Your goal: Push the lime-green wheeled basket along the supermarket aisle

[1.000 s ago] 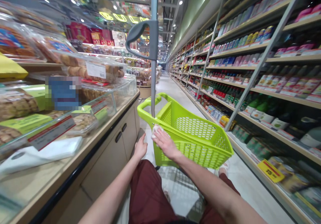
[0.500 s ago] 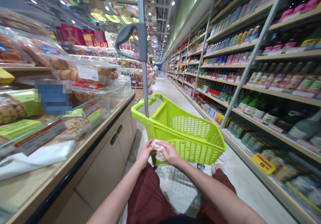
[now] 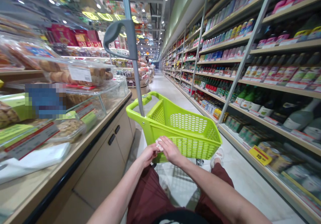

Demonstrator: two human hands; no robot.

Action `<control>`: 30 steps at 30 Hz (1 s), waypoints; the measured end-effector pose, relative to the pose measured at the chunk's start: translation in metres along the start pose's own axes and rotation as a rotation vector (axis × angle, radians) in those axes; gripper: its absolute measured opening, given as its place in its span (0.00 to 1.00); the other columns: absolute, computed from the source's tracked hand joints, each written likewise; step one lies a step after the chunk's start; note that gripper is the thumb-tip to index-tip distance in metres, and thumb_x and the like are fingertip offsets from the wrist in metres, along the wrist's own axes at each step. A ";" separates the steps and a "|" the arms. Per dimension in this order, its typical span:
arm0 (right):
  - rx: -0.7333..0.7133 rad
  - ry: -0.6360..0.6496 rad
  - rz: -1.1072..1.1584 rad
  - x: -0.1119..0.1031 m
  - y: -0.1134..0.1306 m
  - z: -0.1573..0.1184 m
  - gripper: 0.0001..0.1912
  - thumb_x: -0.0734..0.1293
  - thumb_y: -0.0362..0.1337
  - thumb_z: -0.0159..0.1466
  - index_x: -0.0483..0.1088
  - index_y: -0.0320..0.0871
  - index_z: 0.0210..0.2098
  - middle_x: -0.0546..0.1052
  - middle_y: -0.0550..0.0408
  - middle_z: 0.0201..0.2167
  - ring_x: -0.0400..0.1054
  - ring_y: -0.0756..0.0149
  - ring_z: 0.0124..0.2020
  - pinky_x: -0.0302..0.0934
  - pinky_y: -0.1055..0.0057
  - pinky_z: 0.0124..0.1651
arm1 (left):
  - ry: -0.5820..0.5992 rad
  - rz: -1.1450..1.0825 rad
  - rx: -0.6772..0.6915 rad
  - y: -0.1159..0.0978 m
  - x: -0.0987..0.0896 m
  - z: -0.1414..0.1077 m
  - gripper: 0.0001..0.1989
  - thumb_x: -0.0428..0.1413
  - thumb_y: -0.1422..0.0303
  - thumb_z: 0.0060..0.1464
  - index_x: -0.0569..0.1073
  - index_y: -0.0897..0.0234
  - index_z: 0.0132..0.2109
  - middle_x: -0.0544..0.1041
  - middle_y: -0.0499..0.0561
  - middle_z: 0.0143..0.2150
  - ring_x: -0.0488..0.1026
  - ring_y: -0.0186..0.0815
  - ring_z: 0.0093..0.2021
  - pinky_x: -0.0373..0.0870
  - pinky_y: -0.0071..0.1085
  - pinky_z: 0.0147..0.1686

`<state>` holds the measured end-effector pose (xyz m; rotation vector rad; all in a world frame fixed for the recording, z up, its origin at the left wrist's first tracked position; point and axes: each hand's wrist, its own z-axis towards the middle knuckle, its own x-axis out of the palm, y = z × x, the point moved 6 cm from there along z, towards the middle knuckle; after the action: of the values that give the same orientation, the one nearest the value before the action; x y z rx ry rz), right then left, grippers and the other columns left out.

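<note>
Both hands meet at the near side of a lime green shopping basket cart (image 3: 185, 127), low in the middle of the view. A small crumpled white and pink piece (image 3: 158, 144), perhaps tissue or wrapper, is pinched between them. My left hand (image 3: 149, 153) has its fingers closed on the piece's left side. My right hand (image 3: 170, 149) presses on it from the right, fingers together, covering part of it. The cart's grey pole and looped handle (image 3: 134, 38) rise above its left end.
To the left runs a counter (image 3: 100, 143) with packaged baked goods (image 3: 80, 73) and a white plastic bag (image 3: 50, 155). Shelves (image 3: 278, 87) of bottles and cans line the right. A person (image 3: 147, 60) stands far down the aisle.
My hands have drawn closer together around the crumpled piece, and less of it shows. The view has shifted, so the cart, counter and shelves appear slightly further left.
</note>
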<state>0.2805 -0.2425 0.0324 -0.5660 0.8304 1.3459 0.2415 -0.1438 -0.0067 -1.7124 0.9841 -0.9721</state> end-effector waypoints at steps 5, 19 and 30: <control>-0.028 -0.186 -0.129 -0.028 -0.020 0.037 0.19 0.55 0.27 0.62 0.61 0.40 0.51 0.59 0.48 0.56 0.35 0.60 0.62 0.43 0.52 0.59 | -0.273 0.533 0.254 -0.024 -0.025 0.006 0.22 0.49 0.77 0.41 0.68 0.68 0.47 0.70 0.55 0.49 0.66 0.37 0.49 0.61 0.33 0.49; -0.137 -0.065 -0.171 0.002 -0.035 -0.043 0.17 0.54 0.31 0.64 0.62 0.41 0.51 0.62 0.49 0.54 0.43 0.61 0.60 0.50 0.54 0.57 | -0.175 1.454 0.464 0.021 0.026 -0.003 0.27 0.46 0.76 0.44 0.60 0.65 0.54 0.60 0.55 0.58 0.54 0.38 0.58 0.42 0.42 0.58; -0.044 -0.133 -0.071 -0.035 -0.061 -0.030 0.20 0.53 0.26 0.61 0.60 0.40 0.52 0.61 0.49 0.55 0.43 0.64 0.60 0.48 0.57 0.58 | -0.239 1.494 0.400 0.018 0.038 0.013 0.33 0.45 0.77 0.42 0.50 0.70 0.59 0.46 0.60 0.63 0.44 0.40 0.62 0.41 0.46 0.57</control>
<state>0.3339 -0.2969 0.0358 -0.5294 0.6683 1.3245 0.2635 -0.1792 -0.0199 -0.4028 1.3738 0.0625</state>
